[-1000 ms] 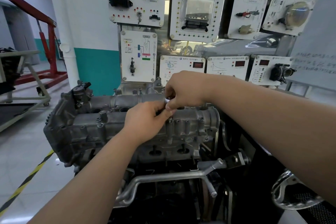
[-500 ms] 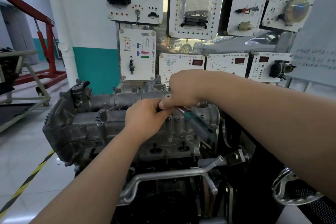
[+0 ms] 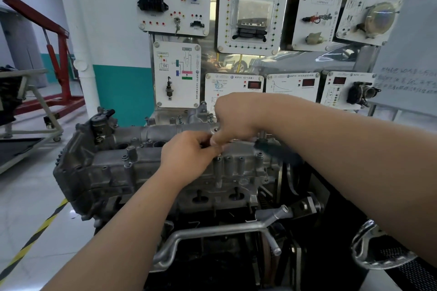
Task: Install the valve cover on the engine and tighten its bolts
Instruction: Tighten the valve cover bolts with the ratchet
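Head view: the valve cover [image 3: 142, 163] sits atop the engine [image 3: 231, 196]. The right grip [image 3: 234, 120] curls over a blurred dark-handled tool [image 3: 276, 152]. The left grip [image 3: 189, 151] pinches beside it, though I cannot tell on what. A tilted tool could slip off or cross-thread.

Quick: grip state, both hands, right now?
Left hand: fingers curled over the valve cover; what it pinches is hidden.
Right hand: closed on a blurred dark-handled tool.
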Demonstrator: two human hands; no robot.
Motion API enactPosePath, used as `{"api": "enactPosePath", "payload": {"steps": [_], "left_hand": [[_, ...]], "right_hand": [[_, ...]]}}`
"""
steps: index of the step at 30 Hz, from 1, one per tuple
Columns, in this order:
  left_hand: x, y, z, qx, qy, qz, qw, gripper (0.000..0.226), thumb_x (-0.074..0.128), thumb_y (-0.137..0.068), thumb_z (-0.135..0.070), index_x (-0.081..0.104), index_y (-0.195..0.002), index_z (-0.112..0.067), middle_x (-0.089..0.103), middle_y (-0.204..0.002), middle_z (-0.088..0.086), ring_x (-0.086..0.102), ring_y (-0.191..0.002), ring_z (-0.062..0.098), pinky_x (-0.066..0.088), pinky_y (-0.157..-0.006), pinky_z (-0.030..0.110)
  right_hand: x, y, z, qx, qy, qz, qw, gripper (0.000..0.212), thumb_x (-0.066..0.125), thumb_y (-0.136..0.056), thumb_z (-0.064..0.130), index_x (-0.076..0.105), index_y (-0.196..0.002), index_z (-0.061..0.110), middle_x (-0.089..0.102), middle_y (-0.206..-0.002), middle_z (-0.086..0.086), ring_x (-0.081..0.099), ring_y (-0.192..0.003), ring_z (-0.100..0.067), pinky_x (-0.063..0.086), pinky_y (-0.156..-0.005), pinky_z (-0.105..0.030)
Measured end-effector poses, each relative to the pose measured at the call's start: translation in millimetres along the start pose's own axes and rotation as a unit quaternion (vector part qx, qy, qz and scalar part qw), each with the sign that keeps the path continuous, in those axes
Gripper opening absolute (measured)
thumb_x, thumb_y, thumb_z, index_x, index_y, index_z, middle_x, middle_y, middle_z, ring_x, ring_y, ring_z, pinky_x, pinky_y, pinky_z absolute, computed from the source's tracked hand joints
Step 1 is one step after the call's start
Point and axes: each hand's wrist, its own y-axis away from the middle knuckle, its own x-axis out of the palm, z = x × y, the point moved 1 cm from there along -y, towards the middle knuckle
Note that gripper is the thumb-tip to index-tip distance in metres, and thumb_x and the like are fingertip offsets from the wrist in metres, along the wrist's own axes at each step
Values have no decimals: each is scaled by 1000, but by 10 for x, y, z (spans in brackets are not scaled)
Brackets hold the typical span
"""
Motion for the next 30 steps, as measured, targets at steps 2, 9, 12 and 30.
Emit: {"api": "enactPosePath", "payload": {"steps": [2, 9, 12, 30], "left_hand": [[-8, -11, 7, 10, 16, 21, 1000, 18, 58, -82, -57, 63, -68, -46, 64, -58, -12, 49, -43, -1, 40, -51, 23], [-30, -20, -25, -10, -22, 5, 1000, 22, 52, -75, -54, 58, -67, -35, 56, -51, -13, 53, -53, 6, 33, -47, 22], [-23, -13, -19, -12, -14, 1, 1000, 23, 55, -79, -50, 59, -65, -32, 56, -51, -9, 52, -52, 5, 34, -48, 23], [-19, -1, 35, 26, 13, 13, 999, 20, 57, -81, -56, 66, -78, -39, 66, -69, -20, 56, -59, -7, 41, -53, 22]], "right_hand": [[-29, 4, -34, -25, 17, 8, 1000, 26, 69, -83, 41, 66, -79, 16, 62, -69, 3, 56, -63, -14, 39, -53, -28], [34, 10, 3, 27, -40, -22, 999, 52, 59, -84, 59, 58, -53, 17, 58, -40, 6, 55, -43, -10, 36, -49, -26], [3, 6, 61, 17, -22, -2, 1000, 49, 63, -84, 53, 59, -53, 15, 59, -43, 4, 56, -47, -13, 37, -50, -26], [-11, 32, -23, -33, 30, -20, 999, 23, 69, -83, 40, 67, -87, 17, 66, -79, 0, 61, -74, -19, 44, -60, -29]]}}
